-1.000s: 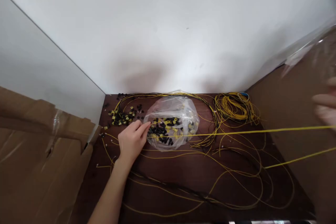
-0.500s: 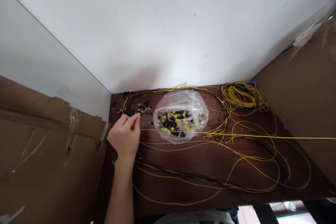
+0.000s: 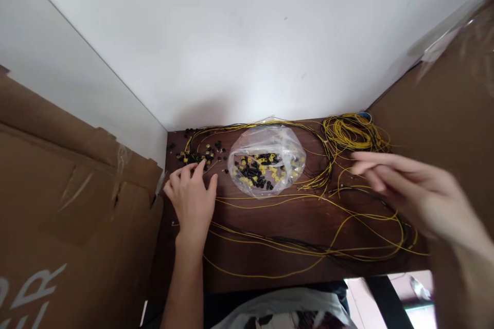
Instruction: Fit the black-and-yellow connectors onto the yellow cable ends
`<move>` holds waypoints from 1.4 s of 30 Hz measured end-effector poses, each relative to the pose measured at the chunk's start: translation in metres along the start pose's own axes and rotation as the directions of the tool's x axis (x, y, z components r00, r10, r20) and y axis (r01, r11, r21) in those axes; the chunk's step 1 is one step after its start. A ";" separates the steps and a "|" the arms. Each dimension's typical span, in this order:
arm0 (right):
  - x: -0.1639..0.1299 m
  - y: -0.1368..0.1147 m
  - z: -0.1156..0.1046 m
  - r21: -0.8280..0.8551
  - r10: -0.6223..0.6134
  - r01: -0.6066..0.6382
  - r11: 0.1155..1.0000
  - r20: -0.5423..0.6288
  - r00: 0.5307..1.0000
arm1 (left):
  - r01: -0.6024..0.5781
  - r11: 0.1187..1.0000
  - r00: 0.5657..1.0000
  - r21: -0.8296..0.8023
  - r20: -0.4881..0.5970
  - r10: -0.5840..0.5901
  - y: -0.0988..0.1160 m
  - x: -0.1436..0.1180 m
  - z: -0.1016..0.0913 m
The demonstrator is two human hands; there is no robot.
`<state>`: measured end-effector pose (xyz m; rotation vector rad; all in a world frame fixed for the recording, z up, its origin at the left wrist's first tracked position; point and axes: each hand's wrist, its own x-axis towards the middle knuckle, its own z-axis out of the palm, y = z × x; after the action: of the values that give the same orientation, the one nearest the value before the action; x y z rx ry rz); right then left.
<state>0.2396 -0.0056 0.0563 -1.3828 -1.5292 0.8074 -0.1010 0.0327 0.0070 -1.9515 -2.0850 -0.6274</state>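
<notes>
Loose connector caps (image 3: 200, 154) at left hand (image 3: 192, 195) fingertips, fingers spread flat; right hand (image 3: 412, 190) open, raised over yellow wires (image 3: 347, 216).

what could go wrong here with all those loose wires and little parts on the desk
The left hand lies flat beside the loose small parts near the desk's back corner; a sweep might scatter them. The right hand hovers open over the tangled yellow wires, and fingers could snag a loop and drag the lot. Some wires run along the front edge and may slip off, and a snagged wire might tug the plastic bag.
</notes>
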 end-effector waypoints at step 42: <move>0.036 0.048 0.137 0.284 -0.044 0.043 0.958 -0.004 0.999 | -0.176 0.557 0.939 -0.811 0.031 0.343 0.064 -0.002 0.042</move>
<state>0.1339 0.0507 -0.0338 -1.1328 -1.3780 0.9604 -0.0327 0.0510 -0.0209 -2.8113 -1.6328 -1.5854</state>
